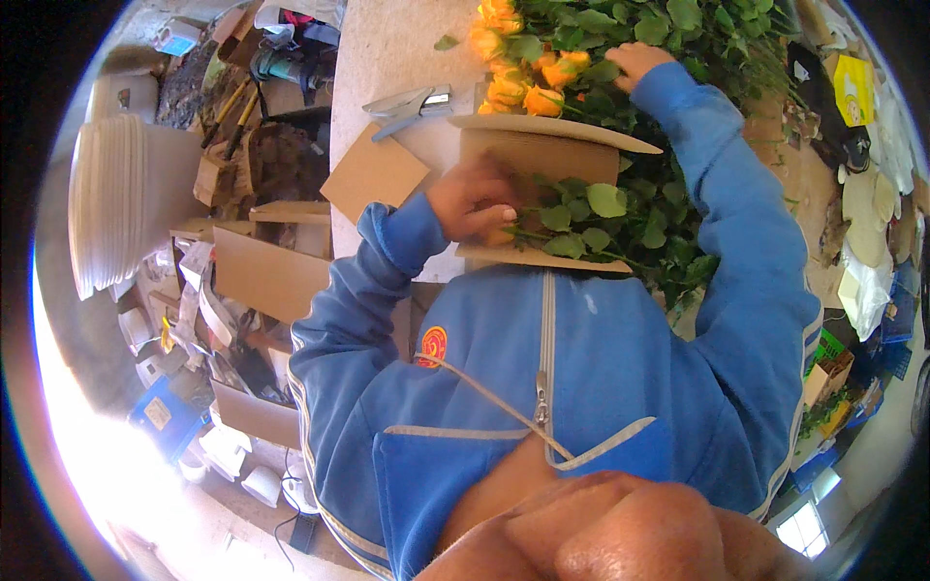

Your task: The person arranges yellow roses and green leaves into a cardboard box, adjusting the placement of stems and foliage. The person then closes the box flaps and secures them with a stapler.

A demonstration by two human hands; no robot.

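My left hand (475, 203), slightly blurred, is curled over something inside a folded cardboard wrap (552, 155); what it grips, perhaps a rose, is hard to make out. Leafy stems (601, 203) lie across the wrap and to its right. Up at the top, my right hand (639, 63) rests among leaves beside a bunch of yellow-orange roses (542, 97), fingers bent but somewhat apart. A silver stapler-like tool (421, 102) and a square cardboard piece (376, 172) lie left of the wrap on the light tabletop (368, 48).
Cardboard boxes (266, 271), tools and mixed clutter crowd the left side, with a stack of white sheets (116, 203) at far left. On the right are more stems, a yellow package (852, 87), plastic bags (862, 295) and blue crates (896, 300).
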